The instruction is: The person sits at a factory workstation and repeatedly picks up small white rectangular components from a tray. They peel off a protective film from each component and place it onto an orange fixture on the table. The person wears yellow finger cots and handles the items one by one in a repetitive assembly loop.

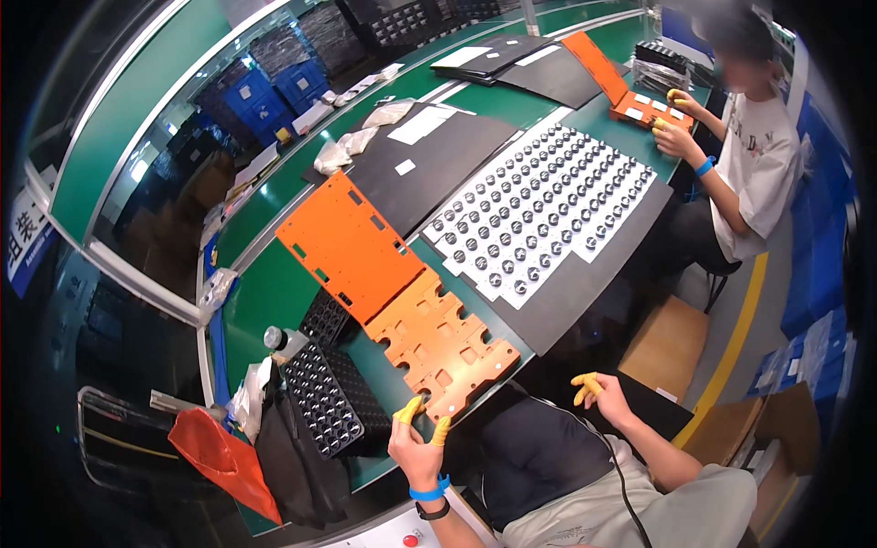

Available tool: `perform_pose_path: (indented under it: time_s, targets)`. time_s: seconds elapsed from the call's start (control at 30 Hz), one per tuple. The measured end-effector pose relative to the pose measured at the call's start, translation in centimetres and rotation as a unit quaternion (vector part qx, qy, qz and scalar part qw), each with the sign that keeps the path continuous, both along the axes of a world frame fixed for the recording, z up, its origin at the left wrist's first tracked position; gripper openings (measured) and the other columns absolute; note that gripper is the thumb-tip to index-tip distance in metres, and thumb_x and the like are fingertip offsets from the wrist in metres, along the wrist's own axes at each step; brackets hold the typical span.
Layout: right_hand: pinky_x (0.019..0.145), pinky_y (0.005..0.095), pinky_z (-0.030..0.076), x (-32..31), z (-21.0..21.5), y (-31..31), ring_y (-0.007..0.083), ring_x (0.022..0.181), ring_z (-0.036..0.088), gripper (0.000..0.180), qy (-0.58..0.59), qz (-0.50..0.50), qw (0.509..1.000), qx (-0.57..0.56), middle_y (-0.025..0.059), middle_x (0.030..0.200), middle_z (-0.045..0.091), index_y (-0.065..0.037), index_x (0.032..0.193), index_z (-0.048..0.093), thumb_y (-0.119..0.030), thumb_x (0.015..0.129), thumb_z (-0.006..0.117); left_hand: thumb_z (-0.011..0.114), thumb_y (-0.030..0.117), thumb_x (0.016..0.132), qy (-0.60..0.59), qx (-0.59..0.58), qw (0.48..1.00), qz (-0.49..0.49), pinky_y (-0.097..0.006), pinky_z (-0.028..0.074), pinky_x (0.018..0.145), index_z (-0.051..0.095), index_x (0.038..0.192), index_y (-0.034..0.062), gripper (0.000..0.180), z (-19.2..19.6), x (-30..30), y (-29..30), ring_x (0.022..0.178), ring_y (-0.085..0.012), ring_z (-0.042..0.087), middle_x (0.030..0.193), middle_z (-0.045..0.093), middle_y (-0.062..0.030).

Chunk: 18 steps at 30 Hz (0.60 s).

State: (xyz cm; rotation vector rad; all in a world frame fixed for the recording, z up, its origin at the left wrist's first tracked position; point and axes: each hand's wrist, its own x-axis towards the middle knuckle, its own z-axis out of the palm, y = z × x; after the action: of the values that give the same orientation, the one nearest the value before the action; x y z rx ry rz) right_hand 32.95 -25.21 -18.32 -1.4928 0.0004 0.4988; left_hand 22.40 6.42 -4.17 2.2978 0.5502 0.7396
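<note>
An orange hinged fixture lies unfolded on the green bench in front of me. Its flat lid (343, 239) tilts up on the far side, and its notched base (441, 340) lies nearer. My left hand (420, 455), with yellow finger cots and a blue wristband, is at the base's near left corner. Its thumb and forefinger are apart with nothing between them; whether they touch the corner I cannot tell. Over my lap, away from the bench edge, my right hand (605, 396) has yellow-tipped fingers loosely spread and holds nothing visible.
A white sheet (548, 205) bearing rows of round black parts lies on a dark mat right of the fixture. Black trays (327, 402), a bottle (274, 338) and a red bag (224, 461) are at left. At right a co-worker's hands work at another orange fixture (650, 111).
</note>
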Motion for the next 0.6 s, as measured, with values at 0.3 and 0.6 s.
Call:
perform_pose_path:
  time_s: [0.3, 0.6]
  targets:
    - [0.077, 0.0254, 0.051, -1.5, 3.3, 2.6, 0.0104, 0.081, 0.062, 0.027, -0.036, 0.076, 0.992, 0.097, 0.0069, 0.093, 0.069, 0.0, 0.115, 0.064, -0.017, 0.102, 0.047, 0.07, 0.029, 0.089, -0.05, -0.045, 0.994, 0.085, -0.033, 0.039, 0.051, 0.067, 0.091, -0.0013, 0.031, -2.9, 1.1, -1.3, 0.054, -0.0219, 0.052, 0.076, 0.062, -0.009]
    - [0.072, 0.0261, 0.05, -5.2, 3.4, 8.4, 0.0107, 0.072, 0.059, 0.03, -0.085, 0.268, 0.953, 0.115, 0.0055, 0.087, 0.068, 0.0, 0.112, 0.065, -0.021, 0.103, 0.046, 0.069, 0.026, 0.089, -0.029, 0.041, 0.994, 0.099, -0.035, 0.04, 0.05, 0.067, 0.088, -0.0037, 0.03, -0.6, 1.4, -3.3, 0.05, -0.023, 0.049, 0.06, 0.055, -0.0116]
